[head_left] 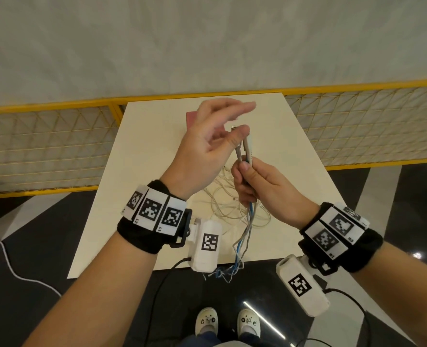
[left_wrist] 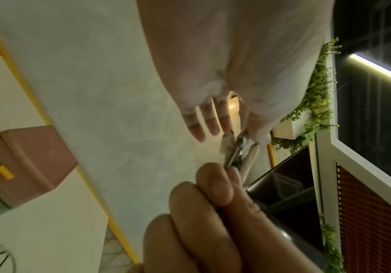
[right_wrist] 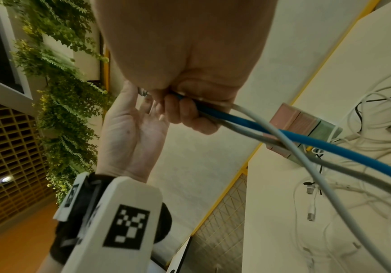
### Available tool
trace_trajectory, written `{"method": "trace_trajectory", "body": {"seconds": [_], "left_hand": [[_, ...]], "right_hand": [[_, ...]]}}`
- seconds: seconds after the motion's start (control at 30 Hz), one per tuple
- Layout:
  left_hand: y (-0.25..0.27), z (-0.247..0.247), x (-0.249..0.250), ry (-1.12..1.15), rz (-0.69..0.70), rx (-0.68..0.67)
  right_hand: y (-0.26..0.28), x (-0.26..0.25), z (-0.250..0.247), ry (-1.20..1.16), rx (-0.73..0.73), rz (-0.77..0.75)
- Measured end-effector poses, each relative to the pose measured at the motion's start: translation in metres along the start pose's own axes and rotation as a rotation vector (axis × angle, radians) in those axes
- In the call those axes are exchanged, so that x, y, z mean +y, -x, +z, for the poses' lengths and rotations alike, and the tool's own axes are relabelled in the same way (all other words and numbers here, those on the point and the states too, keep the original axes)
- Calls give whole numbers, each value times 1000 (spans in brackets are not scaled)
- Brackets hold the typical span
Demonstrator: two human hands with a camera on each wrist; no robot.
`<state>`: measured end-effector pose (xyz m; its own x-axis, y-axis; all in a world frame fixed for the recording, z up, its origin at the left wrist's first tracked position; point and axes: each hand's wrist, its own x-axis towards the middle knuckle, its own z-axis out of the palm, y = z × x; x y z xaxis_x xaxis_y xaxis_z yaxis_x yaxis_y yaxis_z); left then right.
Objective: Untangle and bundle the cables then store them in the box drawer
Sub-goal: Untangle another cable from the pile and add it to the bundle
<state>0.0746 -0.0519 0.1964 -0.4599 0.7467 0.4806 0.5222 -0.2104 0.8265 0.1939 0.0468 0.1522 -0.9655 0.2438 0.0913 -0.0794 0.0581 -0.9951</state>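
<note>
My right hand [head_left: 241, 175] is raised over the table [head_left: 142, 151] and grips a bunch of blue, grey and white cables [head_left: 250, 216] just below their plugs [head_left: 243, 149]. The plugs point up. From the fist the cables [right_wrist: 306, 142] hang down past the table's near edge. My left hand [head_left: 242, 118] is held up beside the plugs with fingers straight, and its thumb [left_wrist: 259, 129] touches the plug tips. A heap of thin white cables [head_left: 222, 204] lies on the table under both hands. The pink box [left_wrist: 26, 162] stands at the back, mostly hidden behind my left hand in the head view.
A yellow-framed mesh fence [head_left: 57, 146] runs behind the table, with a pale wall beyond. Several loose USB cables [right_wrist: 365, 184] sprawl beside the box [right_wrist: 292, 118]. A white cord [head_left: 20, 271] lies on the dark floor at the left. My shoes [head_left: 228, 321] are at the table's near edge.
</note>
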Motion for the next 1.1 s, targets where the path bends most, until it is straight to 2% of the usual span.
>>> {"method": "trace_trajectory", "body": {"seconds": [0.1, 0.3, 0.37, 0.47, 0.53, 0.6, 0.67, 0.73, 0.83, 0.9, 0.97, 1.0, 1.1], "left_hand": [[-2, 0, 0, -25, -16, -67], [-2, 8, -2, -101, 30, -95], [-2, 11, -2, -27, 10, -104], [-2, 13, 0, 226, -187, -66], [-1, 15, 1, 222, -349, -159], [-1, 17, 0, 143, -383, -236], [-4, 16, 1, 104, -378, -163], [-10, 8, 0, 94, -365, -14], [-22, -16, -7, 143, -327, 231], [-22, -29, -12, 193, -319, 290], [-18, -33, -15, 168, -332, 249], [-15, -32, -16, 96, -343, 187], [-3, -26, -22, -108, -354, -97]], "right_hand": [[2, -1, 1, -15, -13, 8], [0, -7, 4, -82, -15, 29], [-1, -8, 5, -88, -1, 37], [-7, -10, 4, -85, 9, 27], [-13, -10, 2, -49, 7, 17], [-18, -9, -1, 17, -16, -26], [-20, -7, -2, 126, -77, -81], [-20, 3, -3, 336, -154, -68], [-10, 30, 0, 572, -300, 122], [-4, 45, 3, 613, -392, 230], [-6, 47, 5, 655, -439, 237], [-11, 44, 7, 651, -442, 218], [-32, 27, 14, 469, -352, 93]]}}
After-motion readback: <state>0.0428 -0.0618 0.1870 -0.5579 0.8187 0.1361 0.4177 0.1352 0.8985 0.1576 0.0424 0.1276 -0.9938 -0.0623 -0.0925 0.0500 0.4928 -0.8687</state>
